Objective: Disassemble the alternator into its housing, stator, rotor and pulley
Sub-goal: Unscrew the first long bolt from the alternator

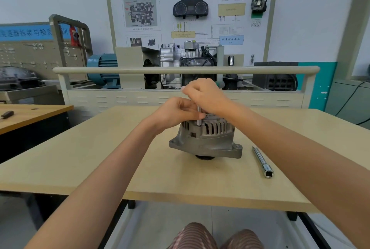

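Observation:
The grey alternator (pixel 206 140) stands in the middle of the wooden table (pixel 100 158), slotted housing up, with its dark pulley (pixel 204 157) underneath against the tabletop. A thin metal tool shaft (pixel 198 117) stands upright on the housing's top edge. My right hand (pixel 206 94) is closed over the top of the shaft. My left hand (pixel 180 111) pinches the shaft lower down, just above the housing. Stator and rotor are hidden inside.
A chrome socket extension bar (pixel 262 161) lies on the table to the right of the alternator. A training stand with a rail (pixel 186 70) and gearbox stands behind the table. Another bench (pixel 30 114) with a dark tool (pixel 7 114) is at the left.

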A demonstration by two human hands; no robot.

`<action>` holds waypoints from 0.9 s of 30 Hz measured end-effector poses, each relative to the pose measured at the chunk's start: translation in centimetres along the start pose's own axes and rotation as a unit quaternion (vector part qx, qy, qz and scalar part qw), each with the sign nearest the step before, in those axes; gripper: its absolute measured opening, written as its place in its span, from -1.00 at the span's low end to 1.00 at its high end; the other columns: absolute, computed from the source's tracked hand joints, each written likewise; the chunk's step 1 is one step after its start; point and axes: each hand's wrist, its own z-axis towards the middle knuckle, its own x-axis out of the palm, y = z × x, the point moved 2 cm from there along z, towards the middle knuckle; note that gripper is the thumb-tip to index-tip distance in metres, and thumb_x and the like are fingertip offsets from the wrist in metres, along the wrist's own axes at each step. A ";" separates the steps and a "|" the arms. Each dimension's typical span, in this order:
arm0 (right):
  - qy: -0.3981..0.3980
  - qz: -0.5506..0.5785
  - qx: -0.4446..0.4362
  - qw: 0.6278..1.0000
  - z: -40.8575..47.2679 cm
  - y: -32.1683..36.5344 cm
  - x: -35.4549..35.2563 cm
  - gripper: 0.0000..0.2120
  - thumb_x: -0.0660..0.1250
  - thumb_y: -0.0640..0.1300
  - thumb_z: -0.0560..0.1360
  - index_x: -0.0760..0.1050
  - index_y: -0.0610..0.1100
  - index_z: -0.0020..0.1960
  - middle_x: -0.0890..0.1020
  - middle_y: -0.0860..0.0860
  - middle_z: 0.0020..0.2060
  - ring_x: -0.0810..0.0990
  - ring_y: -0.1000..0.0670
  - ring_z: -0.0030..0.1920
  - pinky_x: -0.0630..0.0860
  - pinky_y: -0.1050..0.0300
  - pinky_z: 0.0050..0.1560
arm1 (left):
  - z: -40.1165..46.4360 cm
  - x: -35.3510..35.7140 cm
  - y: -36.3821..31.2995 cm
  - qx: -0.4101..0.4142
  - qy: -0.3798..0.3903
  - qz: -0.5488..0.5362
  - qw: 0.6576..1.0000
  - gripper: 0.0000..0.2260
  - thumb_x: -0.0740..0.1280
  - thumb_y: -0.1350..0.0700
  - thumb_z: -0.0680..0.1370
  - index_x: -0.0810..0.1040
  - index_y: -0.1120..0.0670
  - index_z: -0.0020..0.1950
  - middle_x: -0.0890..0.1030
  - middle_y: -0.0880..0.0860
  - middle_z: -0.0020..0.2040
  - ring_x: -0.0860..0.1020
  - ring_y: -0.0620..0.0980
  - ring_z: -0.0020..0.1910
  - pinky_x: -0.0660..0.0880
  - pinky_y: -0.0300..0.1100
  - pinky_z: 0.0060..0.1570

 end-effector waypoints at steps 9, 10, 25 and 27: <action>-0.032 -0.295 -0.048 0.954 -0.6 0.9 0.4 -0.64 0.05 0.01 0.60 0.28 -0.11 -0.32 0.30 0.06 -0.43 0.33 0.02 -0.36 0.19 0.13 -0.32 | 0.3 0.5 -1.2 0.015 -0.046 0.037 0.998 -0.72 0.50 0.12 0.37 0.61 0.12 0.06 0.66 0.10 -0.04 0.60 0.08 0.06 0.54 0.02 0.12; -0.049 -0.343 -0.028 0.938 -0.6 1.0 0.6 -0.63 0.03 0.04 0.60 0.31 -0.13 -0.30 0.29 0.04 -0.43 0.33 0.00 -0.37 0.18 0.13 -0.36 | 0.3 0.8 -1.4 0.015 -0.054 0.065 0.996 -0.62 0.46 0.02 0.32 0.60 0.12 0.09 0.65 0.12 0.00 0.58 0.11 0.10 0.50 0.10 0.17; -0.027 0.061 0.053 0.996 -0.2 -0.6 -0.2 -0.49 0.13 -0.06 0.61 0.20 -0.15 -0.50 0.25 -0.02 -0.55 0.28 -0.04 -0.43 0.33 -0.03 -0.24 | 0.4 0.3 0.2 0.007 -0.006 -0.019 1.000 -0.98 0.46 0.19 0.47 0.65 0.13 -0.13 0.69 0.02 -0.24 0.61 -0.19 -0.21 0.50 -0.36 -0.07; -0.027 -0.006 0.016 0.999 -0.5 -0.4 -0.3 -0.51 0.12 -0.07 0.61 0.21 -0.11 -0.49 0.28 0.02 -0.54 0.29 0.01 -0.45 0.27 0.05 -0.27 | 0.4 0.4 -0.1 -0.003 -0.023 -0.009 1.000 -0.83 0.49 0.20 0.44 0.63 0.28 -0.07 0.67 0.17 -0.17 0.60 -0.07 -0.13 0.53 -0.11 0.13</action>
